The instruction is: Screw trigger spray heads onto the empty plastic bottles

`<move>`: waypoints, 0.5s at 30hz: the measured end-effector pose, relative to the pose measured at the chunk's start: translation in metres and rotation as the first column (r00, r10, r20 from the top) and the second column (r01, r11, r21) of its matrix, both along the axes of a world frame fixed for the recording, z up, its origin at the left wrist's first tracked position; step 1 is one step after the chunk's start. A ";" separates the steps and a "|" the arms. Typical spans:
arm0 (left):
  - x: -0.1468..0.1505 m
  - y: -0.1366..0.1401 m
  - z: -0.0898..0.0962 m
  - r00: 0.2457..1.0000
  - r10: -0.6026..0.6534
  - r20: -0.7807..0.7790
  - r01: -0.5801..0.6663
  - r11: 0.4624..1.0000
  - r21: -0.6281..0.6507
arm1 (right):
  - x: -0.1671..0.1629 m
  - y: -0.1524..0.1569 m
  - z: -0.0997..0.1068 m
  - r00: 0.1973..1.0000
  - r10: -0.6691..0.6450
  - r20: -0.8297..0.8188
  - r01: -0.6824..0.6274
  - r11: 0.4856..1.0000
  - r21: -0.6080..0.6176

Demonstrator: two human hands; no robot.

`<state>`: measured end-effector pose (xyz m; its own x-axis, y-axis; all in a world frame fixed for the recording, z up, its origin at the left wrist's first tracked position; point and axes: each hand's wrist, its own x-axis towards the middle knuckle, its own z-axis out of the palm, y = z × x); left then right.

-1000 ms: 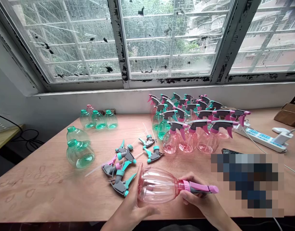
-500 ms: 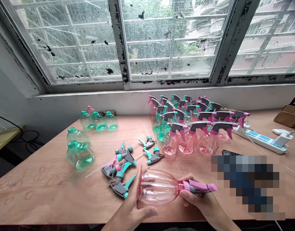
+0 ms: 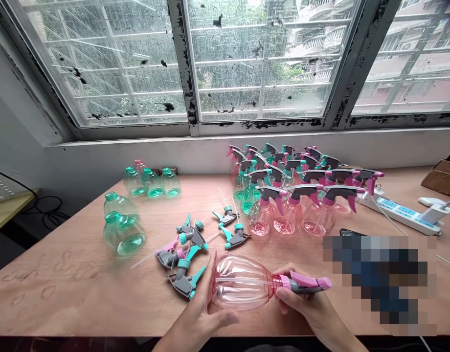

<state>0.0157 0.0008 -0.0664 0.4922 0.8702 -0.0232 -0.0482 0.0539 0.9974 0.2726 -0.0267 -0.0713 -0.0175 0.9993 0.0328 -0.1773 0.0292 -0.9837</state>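
A clear pink spray bottle [image 3: 243, 283] lies sideways between my hands, its base to the left. My left hand [image 3: 206, 305] cups the base, fingers behind it and thumb below. At the neck, my right hand [image 3: 296, 298] pinches the pink collar, closed around it. The pink and grey trigger head [image 3: 309, 282] sits on the neck and points right; a thin tube runs inside the bottle. Just left of my left hand lie several loose trigger heads [image 3: 184, 278], mostly grey and teal, one of them pink.
Several open green bottles [image 3: 124, 237] stand at the left. Rows of pink and green spray bottles with trigger heads [image 3: 259, 217] stand at the back right. Beyond them are a white power strip [image 3: 401, 212], a brown bag [image 3: 443, 171] and a blurred-out patch [image 3: 386, 278].
The bottle has turned slightly about its length in my hands. The whole view has shifted a little; the things on the table stay where they were.
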 end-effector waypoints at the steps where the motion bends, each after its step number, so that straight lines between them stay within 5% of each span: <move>1: 0.000 0.000 0.000 1.000 0.001 0.015 -0.001 1.000 -0.007 | 0.000 0.000 0.000 1.000 0.001 -0.005 -0.001 1.000 0.002; 9: 0.001 0.000 0.000 1.000 0.015 -0.025 -0.013 0.996 0.086 | 0.001 -0.001 -0.001 0.999 0.015 -0.028 -0.016 0.999 -0.028; 15: -0.001 0.000 -0.002 1.000 0.020 0.016 -0.020 1.000 0.007 | 0.001 -0.001 -0.003 0.999 0.039 -0.028 -0.039 0.999 0.003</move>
